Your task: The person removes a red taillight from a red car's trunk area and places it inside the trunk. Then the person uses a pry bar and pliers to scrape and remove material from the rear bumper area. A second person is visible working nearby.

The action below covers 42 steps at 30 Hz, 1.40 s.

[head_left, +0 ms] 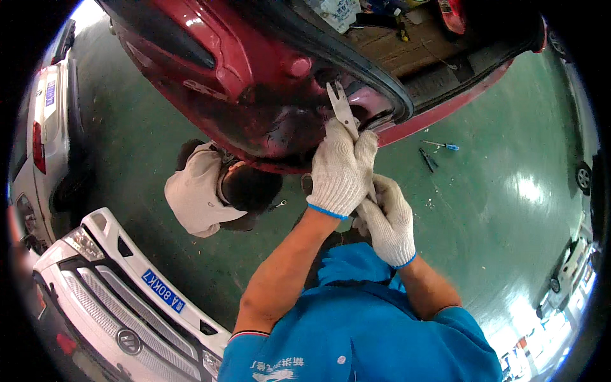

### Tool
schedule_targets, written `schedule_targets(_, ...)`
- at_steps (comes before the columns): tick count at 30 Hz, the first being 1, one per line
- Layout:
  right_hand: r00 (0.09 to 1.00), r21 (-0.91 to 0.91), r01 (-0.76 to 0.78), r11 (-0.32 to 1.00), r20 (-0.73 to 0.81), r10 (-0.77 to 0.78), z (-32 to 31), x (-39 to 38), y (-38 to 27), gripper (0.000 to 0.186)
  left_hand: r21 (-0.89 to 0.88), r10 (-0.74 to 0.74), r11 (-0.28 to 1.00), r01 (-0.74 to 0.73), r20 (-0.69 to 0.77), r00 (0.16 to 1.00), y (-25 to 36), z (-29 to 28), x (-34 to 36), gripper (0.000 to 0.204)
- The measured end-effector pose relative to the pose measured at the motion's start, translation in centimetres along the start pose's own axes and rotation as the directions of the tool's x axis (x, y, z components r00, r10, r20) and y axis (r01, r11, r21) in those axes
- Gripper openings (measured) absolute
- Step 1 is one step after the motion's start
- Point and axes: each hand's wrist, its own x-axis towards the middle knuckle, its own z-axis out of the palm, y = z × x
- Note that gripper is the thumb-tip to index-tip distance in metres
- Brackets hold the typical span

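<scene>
My left hand (338,169), in a white knitted glove with a blue cuff, is wrapped round a flat silver metal tool (342,108) with a forked, notched end. The kind of tool is not clear. Its tip points away from me and overlaps the dark red car body (254,83) beside the open boot; whether it touches the metal I cannot tell. My right hand (389,219), gloved the same way, is closed lower down, round the tool's near end, which is mostly hidden. Below the hands, the car's rear corner is crumpled and dark.
A person (203,191) in a light shirt crouches at the left against the car. On the green floor lie a blue-handled screwdriver (450,147), black pliers (428,159) and a small spanner (280,204). A white front bumper (137,251) stands lower left. Tools lie in the boot (414,51).
</scene>
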Motion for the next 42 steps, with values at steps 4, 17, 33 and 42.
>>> schedule_targets(4, 0.998, 0.170, -0.023, 0.985, -0.045, 0.031, 2.1, -0.3, -0.3, 0.039, -0.046, 0.015, 0.999, -0.011, 0.068, 0.998, -0.5, -0.7, 0.4, 0.045)
schedule_targets(17, 0.979, -0.344, 0.143, 0.928, -0.087, -0.184, 1.9, -0.3, -4.1, 0.033, -0.755, -0.067, 0.598, 0.268, 0.287, 0.956, 0.4, 0.0, 1.3, 0.024)
schedule_targets(33, 0.989, 0.071, -0.141, 0.987, -0.022, 0.143, 1.3, 0.9, -4.6, 0.013, -0.526, 0.054, 0.849, 0.060, 0.198, 0.979, 0.3, -0.7, 3.7, 0.029)
schedule_targets(42, 0.994, -0.187, -0.066, 0.980, 0.074, 0.081, 0.0, -0.1, -1.9, 0.032, -0.426, -0.005, 0.903, 0.057, 0.121, 0.993, -1.9, -1.1, 0.3, 0.040)
